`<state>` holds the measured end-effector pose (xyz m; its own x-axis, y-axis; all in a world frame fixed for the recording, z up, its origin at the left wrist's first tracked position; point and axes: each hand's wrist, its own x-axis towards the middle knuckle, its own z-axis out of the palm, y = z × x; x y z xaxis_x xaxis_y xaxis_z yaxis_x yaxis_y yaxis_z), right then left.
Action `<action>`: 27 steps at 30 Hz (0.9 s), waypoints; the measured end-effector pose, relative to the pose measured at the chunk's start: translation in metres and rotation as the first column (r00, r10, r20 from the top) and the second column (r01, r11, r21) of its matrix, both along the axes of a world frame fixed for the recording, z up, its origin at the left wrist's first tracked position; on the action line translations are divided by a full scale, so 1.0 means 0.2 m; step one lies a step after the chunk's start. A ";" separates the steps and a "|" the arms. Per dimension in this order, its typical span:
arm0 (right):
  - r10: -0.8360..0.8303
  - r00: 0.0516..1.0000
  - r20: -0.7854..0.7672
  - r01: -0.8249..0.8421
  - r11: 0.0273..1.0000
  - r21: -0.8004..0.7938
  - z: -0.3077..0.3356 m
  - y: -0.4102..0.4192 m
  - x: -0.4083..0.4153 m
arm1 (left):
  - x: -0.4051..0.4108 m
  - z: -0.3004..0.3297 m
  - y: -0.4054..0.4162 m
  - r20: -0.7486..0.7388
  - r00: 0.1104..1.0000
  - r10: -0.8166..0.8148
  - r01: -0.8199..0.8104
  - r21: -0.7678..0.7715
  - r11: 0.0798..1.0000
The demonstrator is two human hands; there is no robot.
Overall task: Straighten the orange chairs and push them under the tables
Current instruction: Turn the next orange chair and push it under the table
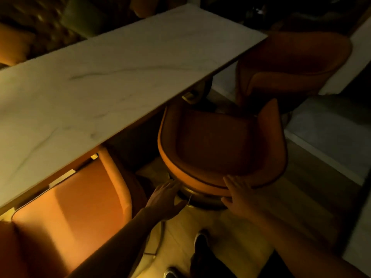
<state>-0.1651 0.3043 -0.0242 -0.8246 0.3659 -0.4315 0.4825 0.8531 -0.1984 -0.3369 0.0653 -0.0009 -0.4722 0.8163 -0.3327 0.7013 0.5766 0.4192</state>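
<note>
1. Middle orange chair [216,145] is standing at the near long edge of the marble table [96,81], seat facing the table; its front edge is sitting just under the tabletop edge, and most of the seat is still lying outside it.
2. Right hand [239,195] is resting on the outer curve of this chair's backrest, fingers spread apart and lying flat on the upholstery, palm pressing on the rim; not clamped around it.
3. Left hand [166,199] is hovering just beside the lower left of the backrest, fingers extended and loosely apart, fingertips near the shell; contact cannot be told in this dim light.
4. Round metal pedestal base [202,199] is showing below the backrest, between the two hands.
5. Second orange chair [68,209] is sitting to the left, partly tucked under the table.
6. Third orange chair [291,67] is standing beyond the table's far right corner, turned at an angle.
7. Dark shoe [200,243] is standing on the pale wooden floor [301,197] behind the middle chair.
</note>
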 end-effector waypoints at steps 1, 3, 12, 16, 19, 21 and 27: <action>-0.012 1.000 -0.001 0.012 1.000 -0.019 -0.01 0.03 -0.01 | -0.03 -0.02 0.04 -0.004 1.000 -0.005 0.004 -0.016 1.000; -0.026 1.000 0.002 0.026 0.998 -0.057 -0.03 0.06 -0.05 | -0.09 -0.09 0.12 -0.005 1.000 0.019 -0.019 -0.040 0.999; -0.137 0.989 0.049 0.142 0.983 -0.113 -0.18 0.16 -0.34 | -0.30 -0.19 0.45 -0.006 1.000 0.014 -0.015 -0.164 0.986; -0.125 0.989 0.083 0.131 0.989 -0.068 -0.18 0.16 -0.36 | -0.42 -0.28 0.52 0.011 0.995 -0.095 0.095 -0.261 0.961; -0.131 0.988 0.077 0.135 0.990 -0.047 -0.18 0.16 -0.37 | -0.48 -0.33 0.60 0.016 0.985 -0.174 0.171 -0.288 0.942; -0.141 0.989 0.052 0.143 0.990 -0.023 -0.17 0.17 -0.37 | -0.51 -0.34 0.65 0.013 0.973 -0.232 0.227 -0.264 0.938; -0.197 0.980 -0.026 0.197 0.980 -0.009 -0.19 0.16 -0.37 | -0.58 -0.40 0.69 0.039 0.954 -0.296 0.297 -0.221 0.929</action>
<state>-0.2388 0.3362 -0.0632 -0.7479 0.5192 -0.4135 0.6352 0.7408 -0.2187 -0.4530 0.2038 -0.0804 -0.2177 0.8243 -0.5227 0.8531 0.4209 0.3084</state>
